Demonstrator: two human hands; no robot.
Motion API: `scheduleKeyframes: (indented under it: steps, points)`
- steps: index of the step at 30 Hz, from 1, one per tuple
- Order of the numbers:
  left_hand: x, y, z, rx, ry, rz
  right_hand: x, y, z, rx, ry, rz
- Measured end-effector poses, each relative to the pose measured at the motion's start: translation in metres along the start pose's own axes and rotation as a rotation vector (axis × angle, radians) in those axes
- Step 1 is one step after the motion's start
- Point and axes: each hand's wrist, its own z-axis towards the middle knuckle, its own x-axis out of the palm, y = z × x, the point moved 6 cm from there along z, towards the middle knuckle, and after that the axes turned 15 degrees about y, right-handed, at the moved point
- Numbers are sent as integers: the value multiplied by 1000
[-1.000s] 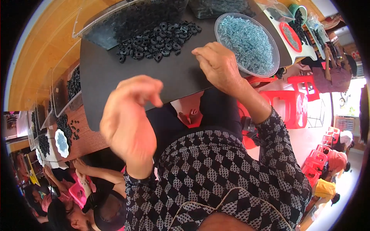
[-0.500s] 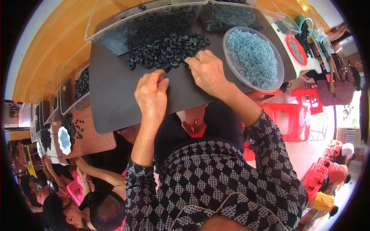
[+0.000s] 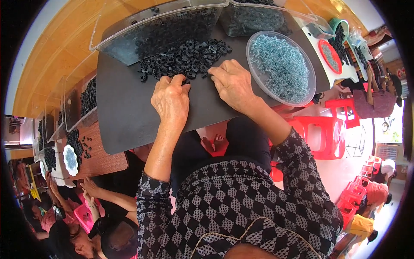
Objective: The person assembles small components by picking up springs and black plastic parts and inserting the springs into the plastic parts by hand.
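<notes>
One black piece (image 3: 186,81) sits between the narrowed thumb and fingers of the left hand (image 3: 170,98); the right hand (image 3: 233,84) curls low against the counter (image 3: 125,113) – whether around anything, I cannot tell. Both meet the near edge of the black heap (image 3: 183,61), probably the easiest picking. A round tub (image 3: 261,83) stands just beside the right hand – handy, presumably – and a clear bin (image 3: 125,46) behind.

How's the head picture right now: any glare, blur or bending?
Head view: left hand and right hand look fairly sharp; head view: pale floor washes out at right; head view: wooden surface bows along the fisheye rim; head view: black pieces blend together darkly.
</notes>
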Motion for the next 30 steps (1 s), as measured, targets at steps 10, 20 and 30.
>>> scheduleKeyframes:
  steps: [10,20,30]
  points:
    - [-9,-4,-11,73,19,-22,7,8,5,-38,71,-102]
    - [1,16,-25,-8,185,-949,-16,24,-7,-19,-9,241]
    - [11,-2,-36,-144,314,-1351,-19,42,-17,65,-36,486]
